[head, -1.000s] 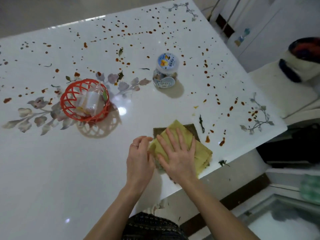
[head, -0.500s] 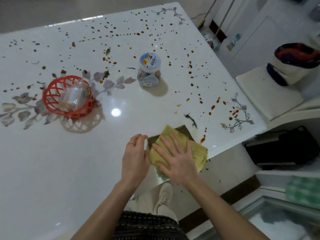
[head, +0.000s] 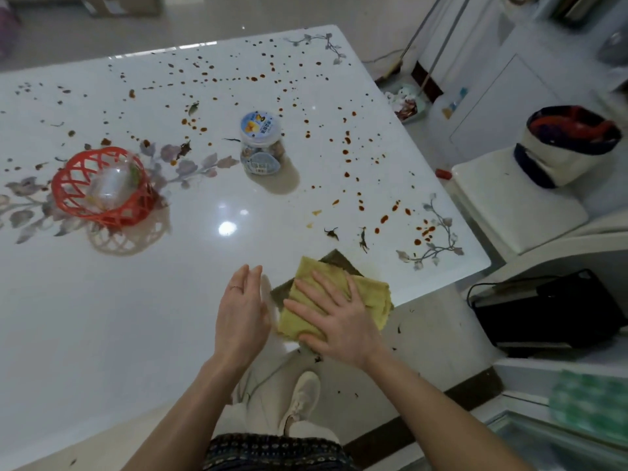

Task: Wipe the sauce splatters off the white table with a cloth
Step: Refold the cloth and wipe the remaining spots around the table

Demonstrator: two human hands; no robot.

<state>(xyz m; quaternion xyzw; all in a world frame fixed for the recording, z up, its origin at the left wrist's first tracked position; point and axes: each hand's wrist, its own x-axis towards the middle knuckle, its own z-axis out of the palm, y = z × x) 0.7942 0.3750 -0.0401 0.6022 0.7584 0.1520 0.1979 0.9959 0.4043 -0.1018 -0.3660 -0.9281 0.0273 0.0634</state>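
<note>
A folded yellow-green cloth (head: 368, 295) lies at the near edge of the white table (head: 119, 317). My right hand (head: 334, 321) presses flat on it with fingers spread. My left hand (head: 243, 311) hovers beside the cloth's left side, fingers straight and together, holding nothing. Red-brown sauce splatters (head: 346, 151) dot the far and right parts of the table, with several dark bits (head: 331, 232) just beyond the cloth.
A red lattice basket (head: 85, 202) with a clear container stands at the left. A small plastic jar (head: 260, 144) with a printed lid stands mid-table. Right of the table are a white chair (head: 516, 212) bearing a fabric bin and a black box (head: 550, 311) on the floor.
My left hand has lifted off the cloth's left edge and straightened its fingers. My right hand stays flat on the cloth. The camera view has shifted slightly.
</note>
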